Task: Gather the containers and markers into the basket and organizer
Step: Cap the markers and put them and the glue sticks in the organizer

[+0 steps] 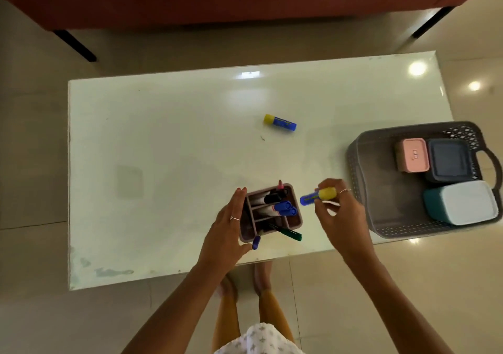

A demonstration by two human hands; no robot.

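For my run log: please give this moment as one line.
left hand: steadies organizer | right hand: holds glue stick | basket: three containers

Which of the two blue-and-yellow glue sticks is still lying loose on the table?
The far glue stick, lying on its side alone mid-table. The other glue stick is off the table, held in the right hand beside the organizer.

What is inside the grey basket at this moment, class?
Inside the basket sit three lidded containers: a pink one, a dark blue one and a teal one with a white lid. Their contents are hidden by lids.
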